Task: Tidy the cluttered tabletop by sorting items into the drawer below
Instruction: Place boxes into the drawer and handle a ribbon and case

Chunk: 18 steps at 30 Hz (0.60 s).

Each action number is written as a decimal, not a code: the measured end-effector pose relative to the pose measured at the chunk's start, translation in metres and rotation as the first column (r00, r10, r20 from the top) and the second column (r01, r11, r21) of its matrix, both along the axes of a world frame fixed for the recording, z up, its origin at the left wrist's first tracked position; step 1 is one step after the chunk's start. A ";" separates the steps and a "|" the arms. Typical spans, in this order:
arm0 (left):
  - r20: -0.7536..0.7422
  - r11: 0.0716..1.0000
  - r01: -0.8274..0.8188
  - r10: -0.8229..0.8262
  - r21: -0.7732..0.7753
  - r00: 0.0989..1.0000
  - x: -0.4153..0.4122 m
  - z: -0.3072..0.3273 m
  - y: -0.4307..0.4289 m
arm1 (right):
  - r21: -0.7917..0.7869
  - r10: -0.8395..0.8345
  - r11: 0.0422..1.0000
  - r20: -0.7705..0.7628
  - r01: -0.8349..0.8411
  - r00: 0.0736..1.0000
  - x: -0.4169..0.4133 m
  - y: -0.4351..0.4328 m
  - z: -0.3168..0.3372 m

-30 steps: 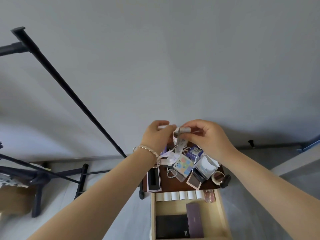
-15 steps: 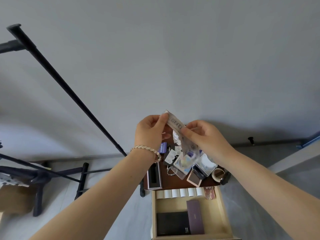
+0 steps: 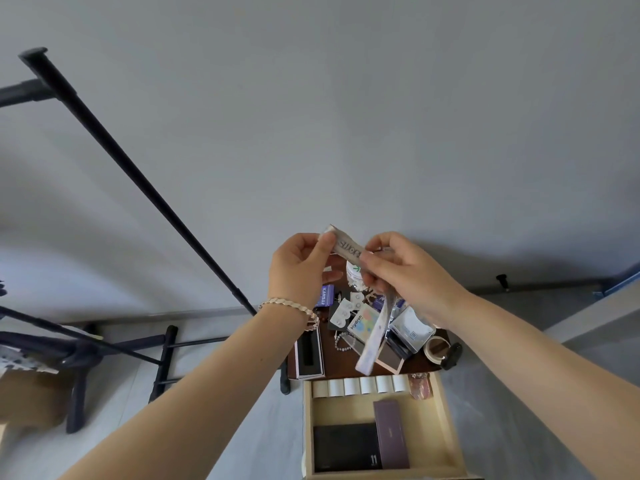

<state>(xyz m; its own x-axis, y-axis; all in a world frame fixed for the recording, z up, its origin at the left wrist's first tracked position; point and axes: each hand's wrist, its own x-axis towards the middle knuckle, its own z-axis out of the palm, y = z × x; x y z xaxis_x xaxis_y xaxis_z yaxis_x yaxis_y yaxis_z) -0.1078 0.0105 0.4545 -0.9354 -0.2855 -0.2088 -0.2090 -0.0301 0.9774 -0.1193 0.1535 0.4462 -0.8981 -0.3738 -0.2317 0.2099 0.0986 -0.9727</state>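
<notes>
Both hands hold a long pale printed strip [image 3: 375,336] above the small dark tabletop [image 3: 346,367]. My left hand [image 3: 299,268] pinches its upper end and my right hand [image 3: 401,271] pinches it a little lower, while the rest dangles down over the clutter. Below, the wooden drawer [image 3: 446,431] is pulled open; it holds a black box [image 3: 344,446], a purple box [image 3: 391,434] and a row of white rolls [image 3: 360,386]. On the tabletop lie a Hydron packet [image 3: 360,323], a white box [image 3: 412,332], a tape roll [image 3: 436,348] and a long pink-edged case [image 3: 309,355].
A black slanted pole [image 3: 138,178] of a rack stands to the left, with its base bars [image 3: 162,365] on the floor beside the table. A cardboard box [image 3: 31,396] sits at the far left. A grey wall rises behind the table.
Both hands have lifted the strip up from the clutter and stretched its top part out between them; its lower end now hangs free over the tabletop.
</notes>
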 end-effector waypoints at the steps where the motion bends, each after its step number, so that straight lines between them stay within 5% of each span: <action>1: 0.009 1.000 -0.012 0.012 -0.008 1.000 0.000 -0.001 0.000 | 0.061 0.008 0.998 -0.076 -0.003 0.997 0.000 0.000 -0.001; 5: 0.118 0.989 -0.058 0.041 0.138 0.992 0.002 0.000 0.000 | 0.165 0.022 0.986 -0.191 0.010 0.981 -0.002 0.000 0.000; 11: 0.327 0.803 -0.141 -0.071 0.579 0.943 0.002 0.009 -0.002 | 0.006 0.025 1.000 -0.070 -0.025 0.997 0.000 0.000 0.001; 18: 0.390 0.819 -0.032 -0.238 0.573 0.889 -0.005 0.010 -0.011 | -0.111 -0.006 0.994 -0.011 0.005 1.000 -0.003 0.001 -0.001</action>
<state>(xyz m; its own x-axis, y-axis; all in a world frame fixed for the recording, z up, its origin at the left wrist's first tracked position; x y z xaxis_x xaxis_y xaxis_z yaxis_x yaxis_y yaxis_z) -0.1130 -0.0009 0.4640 -0.7275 0.0981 -0.6790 -0.6306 -0.4855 0.6055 -0.1228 0.1549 0.4455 -0.9025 -0.3920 -0.1786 0.1989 -0.0114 -0.9800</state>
